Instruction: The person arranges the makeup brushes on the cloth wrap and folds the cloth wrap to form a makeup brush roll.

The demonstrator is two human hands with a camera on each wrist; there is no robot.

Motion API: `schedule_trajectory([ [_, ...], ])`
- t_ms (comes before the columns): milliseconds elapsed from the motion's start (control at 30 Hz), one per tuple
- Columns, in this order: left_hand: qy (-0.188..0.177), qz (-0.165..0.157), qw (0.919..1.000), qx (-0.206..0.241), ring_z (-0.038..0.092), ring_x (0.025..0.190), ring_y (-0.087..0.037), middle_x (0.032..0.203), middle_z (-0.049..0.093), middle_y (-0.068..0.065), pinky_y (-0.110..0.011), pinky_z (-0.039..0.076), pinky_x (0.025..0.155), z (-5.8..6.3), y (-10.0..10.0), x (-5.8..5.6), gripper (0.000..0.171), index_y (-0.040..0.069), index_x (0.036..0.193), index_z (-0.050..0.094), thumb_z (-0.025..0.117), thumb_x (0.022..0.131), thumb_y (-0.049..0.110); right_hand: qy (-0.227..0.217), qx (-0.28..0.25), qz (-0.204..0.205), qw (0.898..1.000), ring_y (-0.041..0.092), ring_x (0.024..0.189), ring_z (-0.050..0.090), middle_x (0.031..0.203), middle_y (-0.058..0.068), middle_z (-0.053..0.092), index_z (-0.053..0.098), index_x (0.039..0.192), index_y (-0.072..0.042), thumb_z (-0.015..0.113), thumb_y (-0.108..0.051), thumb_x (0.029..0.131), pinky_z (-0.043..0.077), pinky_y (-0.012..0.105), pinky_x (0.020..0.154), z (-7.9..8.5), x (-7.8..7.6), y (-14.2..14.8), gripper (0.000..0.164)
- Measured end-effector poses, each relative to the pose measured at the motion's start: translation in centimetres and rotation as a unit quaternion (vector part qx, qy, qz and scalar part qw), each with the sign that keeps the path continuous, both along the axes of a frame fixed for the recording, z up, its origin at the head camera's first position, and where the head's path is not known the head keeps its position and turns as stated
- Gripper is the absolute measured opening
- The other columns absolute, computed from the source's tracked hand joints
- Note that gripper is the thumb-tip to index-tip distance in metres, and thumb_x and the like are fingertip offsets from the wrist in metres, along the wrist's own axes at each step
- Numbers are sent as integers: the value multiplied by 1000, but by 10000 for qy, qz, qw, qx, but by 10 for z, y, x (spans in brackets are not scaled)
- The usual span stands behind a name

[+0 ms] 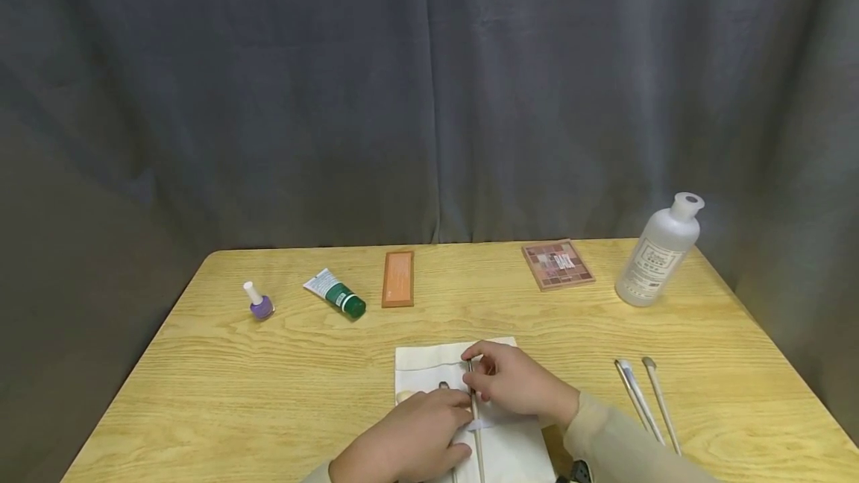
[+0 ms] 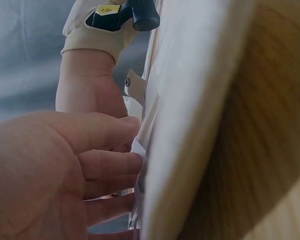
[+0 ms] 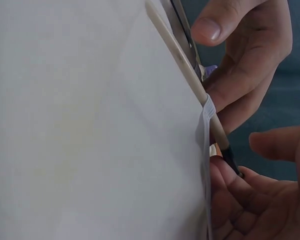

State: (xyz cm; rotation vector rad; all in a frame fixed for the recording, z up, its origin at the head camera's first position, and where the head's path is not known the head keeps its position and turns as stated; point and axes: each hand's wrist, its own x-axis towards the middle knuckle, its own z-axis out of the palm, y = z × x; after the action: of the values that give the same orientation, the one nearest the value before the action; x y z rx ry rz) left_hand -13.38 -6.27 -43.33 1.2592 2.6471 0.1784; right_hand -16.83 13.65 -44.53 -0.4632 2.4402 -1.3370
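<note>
A pale-handled makeup brush with a dark end lies on a white fabric brush pouch, under its elastic band. My left hand rests over the pouch, its fingers touching the band beside the brush, thumb held apart. At the brush's dark end is my right hand; that end touches its fingers while the thumb stands away. Partly hidden by the left hand, a second brush with a dark tip and a cream tip show on the pouch.
Several makeup brushes lie to the right. Farther back are purple nail polish, a green-and-white tube, an orange flat case, an eyeshadow palette and an upright clear bottle. A dark curtain hangs behind the table.
</note>
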Motion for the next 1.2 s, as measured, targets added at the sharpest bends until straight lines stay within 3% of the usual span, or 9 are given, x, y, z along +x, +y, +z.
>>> schedule_trajectory([
  [467, -114, 84, 9999, 47, 51, 130, -9, 138, 57, 9, -35, 50, 99, -1, 0, 1, 41, 17, 130, 68, 69, 94, 38, -251, 183, 183, 9994, 12, 61, 55, 72, 2, 63, 71, 106, -7, 63, -24, 99, 43, 25, 54, 3, 10, 1, 19],
  [833, -220, 178, 9996, 12, 51, 130, -9, 139, 57, 7, -35, 49, 101, -1, 1, 0, 40, 16, 130, 68, 67, 95, 37, 48, 412, 397, 9983, 10, 68, 56, 81, -4, 66, 73, 99, -10, 62, -8, 96, 45, 23, 59, 1, 12, 1, 11],
  [1200, -106, 197, 9997, -21, 55, 120, -6, 129, 60, 9, -32, 50, 97, -2, 3, -1, 33, 18, 120, 72, 68, 94, 38, 91, 531, 719, 9960, 10, 73, 58, 88, -4, 63, 68, 122, -5, 62, -13, 98, 48, 25, 62, 2, 13, 13, 26],
])
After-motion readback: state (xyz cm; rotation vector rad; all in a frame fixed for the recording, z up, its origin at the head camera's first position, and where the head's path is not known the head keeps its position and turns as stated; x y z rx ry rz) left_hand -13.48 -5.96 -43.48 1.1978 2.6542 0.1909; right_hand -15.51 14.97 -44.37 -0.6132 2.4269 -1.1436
